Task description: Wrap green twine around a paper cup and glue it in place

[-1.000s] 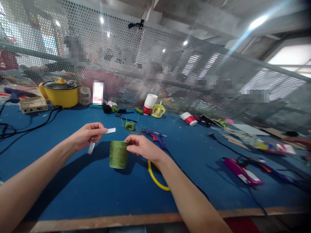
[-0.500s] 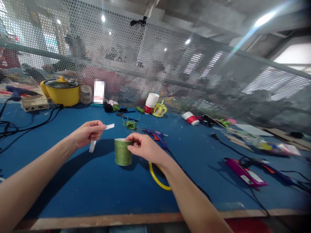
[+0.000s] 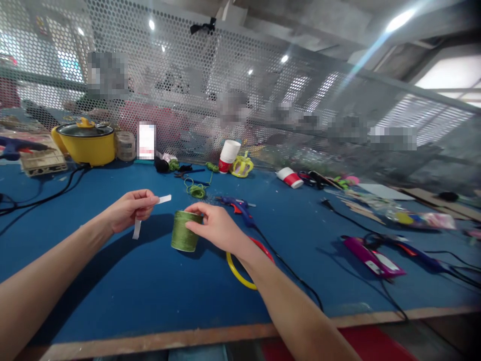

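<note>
A white strip (image 3: 137, 229), perhaps paper or tape, is pinched in my left hand (image 3: 137, 208), one end sticking out past the fingertips and the other hanging below. My right hand (image 3: 212, 223) grips a cup wrapped in green yarn (image 3: 184, 235) at its upper right side, thumb across the front. The cup tilts slightly, and its opening does not show from here. Under my right forearm lies a yellow ring (image 3: 236, 275), with a red curved edge (image 3: 263, 245) beside it. A blue glue gun (image 3: 240, 208) rests just beyond my right hand.
Loose green yarn (image 3: 196, 190), stacked paper cups (image 3: 229, 156) and a yellow crown-like piece (image 3: 242, 166) sit toward the mesh screen. A yellow pot (image 3: 86, 145) stands at back left. Rightward lie a purple device (image 3: 372, 258), another glue gun (image 3: 421, 254) and cords.
The cup has gone from nearly upright to tilted, and its white inner rim is now out of sight. My left hand keeps the strip. The whole view has shifted slightly.
</note>
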A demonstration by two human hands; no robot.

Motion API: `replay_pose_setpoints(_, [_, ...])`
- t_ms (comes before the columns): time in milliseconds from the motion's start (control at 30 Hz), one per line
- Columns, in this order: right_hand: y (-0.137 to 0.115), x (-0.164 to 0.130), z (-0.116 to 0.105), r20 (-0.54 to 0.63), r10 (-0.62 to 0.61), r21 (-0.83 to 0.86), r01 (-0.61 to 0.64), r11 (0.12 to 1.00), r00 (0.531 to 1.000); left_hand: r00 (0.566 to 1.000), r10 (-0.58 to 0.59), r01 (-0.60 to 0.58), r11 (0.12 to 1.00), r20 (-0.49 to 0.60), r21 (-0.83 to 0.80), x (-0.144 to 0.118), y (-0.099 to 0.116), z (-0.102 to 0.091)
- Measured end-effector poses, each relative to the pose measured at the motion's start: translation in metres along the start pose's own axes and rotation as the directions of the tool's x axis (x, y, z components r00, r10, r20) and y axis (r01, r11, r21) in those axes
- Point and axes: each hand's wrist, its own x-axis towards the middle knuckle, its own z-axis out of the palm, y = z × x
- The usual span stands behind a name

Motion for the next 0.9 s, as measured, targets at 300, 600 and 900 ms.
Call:
replay_pose_setpoints(300, [-0.009, -0.001, 0.003, -0.063, 0.033, -0.149, -0.042, 0.988, 0.998, 1.000, -0.004, 0.004, 0.999, -0.021, 0.036, 0.000, -0.001, 0.001])
replay_pose_setpoints(600, [-0.011, -0.002, 0.005, -0.057, 0.014, -0.162, -0.023, 0.987, 0.998, 0.998, 0.058, -0.054, 0.980, -0.016, 0.190, -0.004, -0.001, 0.010])
replay_pose_setpoints(900, [-0.010, -0.001, 0.009, -0.073, 0.034, -0.127, -0.043, 0.991, 0.997, 0.976, 0.217, -0.181, 0.820, -0.002, 0.543, -0.008, -0.004, 0.034])
